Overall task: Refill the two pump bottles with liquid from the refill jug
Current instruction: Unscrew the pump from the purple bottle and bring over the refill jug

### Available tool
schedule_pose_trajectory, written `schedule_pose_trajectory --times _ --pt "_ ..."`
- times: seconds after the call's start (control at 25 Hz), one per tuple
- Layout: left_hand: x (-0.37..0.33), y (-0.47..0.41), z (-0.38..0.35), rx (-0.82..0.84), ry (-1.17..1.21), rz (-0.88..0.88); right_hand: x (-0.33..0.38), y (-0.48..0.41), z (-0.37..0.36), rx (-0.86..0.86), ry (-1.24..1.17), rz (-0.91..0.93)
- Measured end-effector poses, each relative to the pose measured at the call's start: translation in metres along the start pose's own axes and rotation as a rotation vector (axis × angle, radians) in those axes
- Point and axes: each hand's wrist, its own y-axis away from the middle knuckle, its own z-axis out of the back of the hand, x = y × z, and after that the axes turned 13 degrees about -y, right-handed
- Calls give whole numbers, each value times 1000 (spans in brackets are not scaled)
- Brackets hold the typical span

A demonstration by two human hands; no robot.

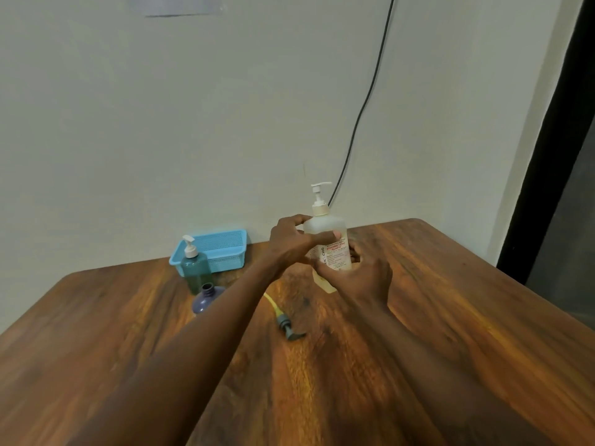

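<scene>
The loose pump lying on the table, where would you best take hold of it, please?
Grip the pump at its dark collar from above. It lies flat on the table, its yellow tube pointing away towards the wall; the collar looks the thickest, firmest part.

Both forearms are bare to the frame's near edge, without sleeves. The left hand [289, 241] and right hand [365, 280] are bare too.
</scene>
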Motion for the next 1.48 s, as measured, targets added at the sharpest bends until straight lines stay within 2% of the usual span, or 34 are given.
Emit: schedule_pose_trajectory --times 0.28,0.4,0.48,0.68,1.12,1.2,1.36,1.4,1.48 --pt "2 70 58 -122 -83 -89 61 31 13 201 -203 123" --pt "4 102 81 -114 -135 -120 92 30 16 159 -343 111" --pt "5 120 90 -107 -178 -135 119 25 14 95 -347 141" --pt "7 152 106 -153 -263 -158 164 22 -3 153 -205 212" --pt "23 176 116 -114 -265 -166 172 37 -19 276 -96 227" --pt "26 174 117 -87 -229 -159 169 33 -14 375 -143 226" --pt "30 176 120 -52 -236 -189 159 29 -3 705 -263 115" --pt "31 176 119 -64 -232 -183 158 32 -3 727 -255 105" --pt "30 175 116 -91 -252 -176 157 39 -8 638 -200 141"
